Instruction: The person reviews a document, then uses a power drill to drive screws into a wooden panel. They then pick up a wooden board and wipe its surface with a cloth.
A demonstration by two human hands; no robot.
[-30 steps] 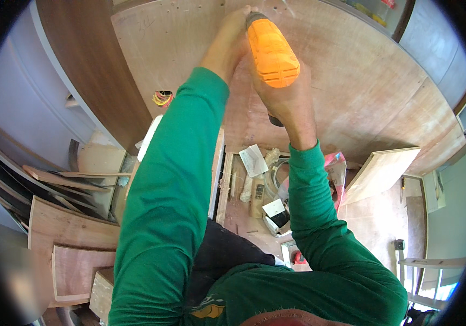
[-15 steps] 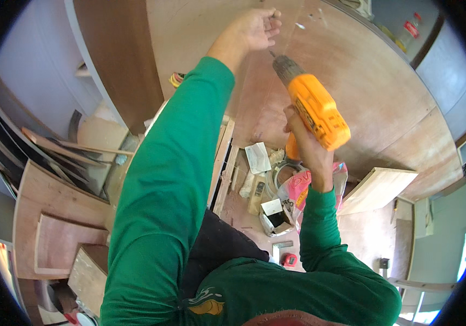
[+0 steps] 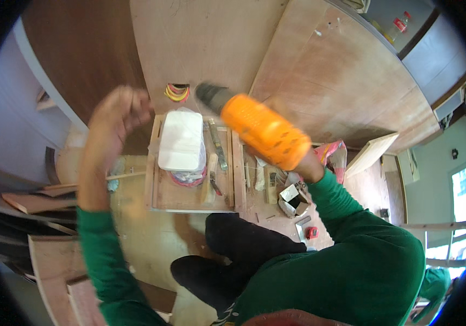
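Observation:
My right hand (image 3: 312,167) is wrapped round the grip of an orange cordless drill (image 3: 265,130), whose body hides most of the fingers. The drill's dark chuck end, smeared by motion, points up and left in front of the plywood panel (image 3: 206,38). My left hand (image 3: 116,117) is raised at the left, away from the drill and near the dark brown panel (image 3: 81,54). Its fingers look bent, but blur hides whether anything is between them. Between the hands and lower down, a white plastic tub (image 3: 181,140) sits on a wooden frame-like surface (image 3: 189,202).
Yellow and red wires (image 3: 177,93) poke from a hole in the panel. Beside the tub lie a long flat tool (image 3: 218,144) and a wooden-handled tool (image 3: 209,179). A small open box (image 3: 294,201), a red tape measure (image 3: 312,232) and a pink bag (image 3: 333,152) lie to the right.
Both hands have come down and left from the plywood panel. The drill has swung to point further left, and my left hand has moved apart from it. The tub has come into sight.

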